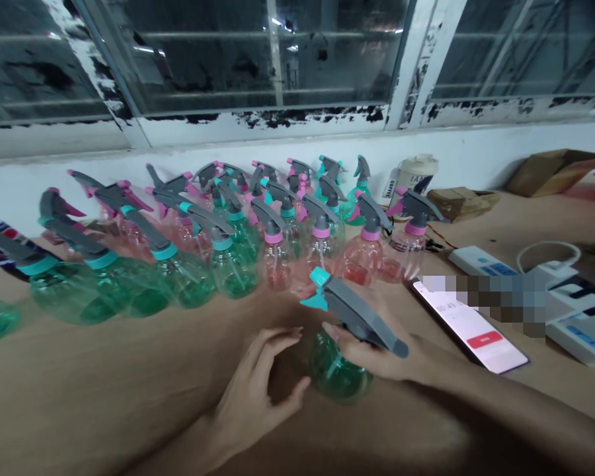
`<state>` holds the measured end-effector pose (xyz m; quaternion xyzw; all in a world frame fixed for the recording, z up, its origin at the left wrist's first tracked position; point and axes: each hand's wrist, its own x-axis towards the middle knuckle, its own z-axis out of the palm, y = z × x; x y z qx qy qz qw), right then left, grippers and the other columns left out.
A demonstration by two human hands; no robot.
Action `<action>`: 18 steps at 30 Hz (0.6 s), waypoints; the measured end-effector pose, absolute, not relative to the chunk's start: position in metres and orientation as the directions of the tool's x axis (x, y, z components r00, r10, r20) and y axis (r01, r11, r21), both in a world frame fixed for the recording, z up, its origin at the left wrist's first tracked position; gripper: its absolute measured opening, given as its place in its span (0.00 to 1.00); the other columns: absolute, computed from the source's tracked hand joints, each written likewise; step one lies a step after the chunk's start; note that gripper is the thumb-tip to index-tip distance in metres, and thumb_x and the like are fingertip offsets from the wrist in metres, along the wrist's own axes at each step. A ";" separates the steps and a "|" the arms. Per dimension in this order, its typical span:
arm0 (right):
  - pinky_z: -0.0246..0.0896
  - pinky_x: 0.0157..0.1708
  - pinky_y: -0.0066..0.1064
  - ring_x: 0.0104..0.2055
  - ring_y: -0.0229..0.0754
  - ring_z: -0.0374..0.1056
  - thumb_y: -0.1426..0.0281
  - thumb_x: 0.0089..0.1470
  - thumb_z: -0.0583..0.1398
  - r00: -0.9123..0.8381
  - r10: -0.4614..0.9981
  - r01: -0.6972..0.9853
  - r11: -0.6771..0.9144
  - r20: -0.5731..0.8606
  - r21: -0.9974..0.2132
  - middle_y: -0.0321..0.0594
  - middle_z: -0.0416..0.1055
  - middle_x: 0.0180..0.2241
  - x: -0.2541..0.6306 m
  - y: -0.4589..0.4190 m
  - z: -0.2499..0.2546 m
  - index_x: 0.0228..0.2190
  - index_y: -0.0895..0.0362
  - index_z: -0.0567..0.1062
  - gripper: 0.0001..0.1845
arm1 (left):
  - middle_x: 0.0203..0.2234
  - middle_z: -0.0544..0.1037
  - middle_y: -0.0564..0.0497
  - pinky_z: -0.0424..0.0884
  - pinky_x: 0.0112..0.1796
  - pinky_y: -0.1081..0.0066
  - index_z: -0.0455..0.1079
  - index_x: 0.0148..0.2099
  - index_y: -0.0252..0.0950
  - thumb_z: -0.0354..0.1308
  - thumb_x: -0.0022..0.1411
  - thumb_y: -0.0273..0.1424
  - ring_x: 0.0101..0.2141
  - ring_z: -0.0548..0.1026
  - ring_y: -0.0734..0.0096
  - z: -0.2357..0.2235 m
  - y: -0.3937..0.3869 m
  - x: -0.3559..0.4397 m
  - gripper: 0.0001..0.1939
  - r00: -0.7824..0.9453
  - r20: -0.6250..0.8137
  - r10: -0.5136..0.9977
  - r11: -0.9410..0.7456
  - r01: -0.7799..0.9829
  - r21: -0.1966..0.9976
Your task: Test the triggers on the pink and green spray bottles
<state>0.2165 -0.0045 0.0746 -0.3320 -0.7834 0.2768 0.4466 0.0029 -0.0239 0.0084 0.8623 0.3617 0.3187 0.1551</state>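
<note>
A green spray bottle point(333, 371) with a grey trigger head and a teal nozzle stands on the brown table point(104, 396) in front of me. My right hand point(371, 354) is closed around its neck, under the grey head. My left hand point(260, 390) is just left of the bottle, fingers curved and apart, its thumb close to the bottle's round body; whether it touches I cannot tell. Behind them stand rows of several green spray bottles point(178, 277) and pink spray bottles point(361, 258), all with grey trigger heads.
A phone point(471, 327) with a lit screen lies right of the held bottle. Farther right are a white power strip point(480, 261), white boxes point(580, 330) and a coiled cable. Cardboard pieces point(550, 172) and a paper cup point(416, 173) sit by the wall under the windows.
</note>
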 end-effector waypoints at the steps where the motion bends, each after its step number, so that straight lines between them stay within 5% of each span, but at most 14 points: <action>1: 0.64 0.33 0.36 0.26 0.39 0.63 0.78 0.42 0.55 -0.394 0.765 0.268 0.625 0.509 -0.733 0.33 0.69 0.28 0.216 -0.006 0.076 0.40 0.50 0.70 0.21 | 0.46 0.68 0.45 0.69 0.46 0.56 0.54 0.55 0.42 0.55 0.59 0.27 0.48 0.68 0.60 0.007 -0.023 0.003 0.22 0.524 0.430 0.735 -0.678 0.537 0.503; 18: 0.62 0.30 0.33 0.18 0.35 0.58 0.79 0.41 0.53 -0.348 0.804 0.292 0.582 0.482 -0.759 0.27 0.62 0.19 0.213 -0.011 0.075 0.40 0.52 0.72 0.23 | 0.44 0.69 0.47 0.69 0.46 0.56 0.58 0.52 0.42 0.52 0.62 0.27 0.46 0.70 0.61 0.007 -0.023 0.007 0.17 0.486 0.352 0.800 -0.598 0.597 0.534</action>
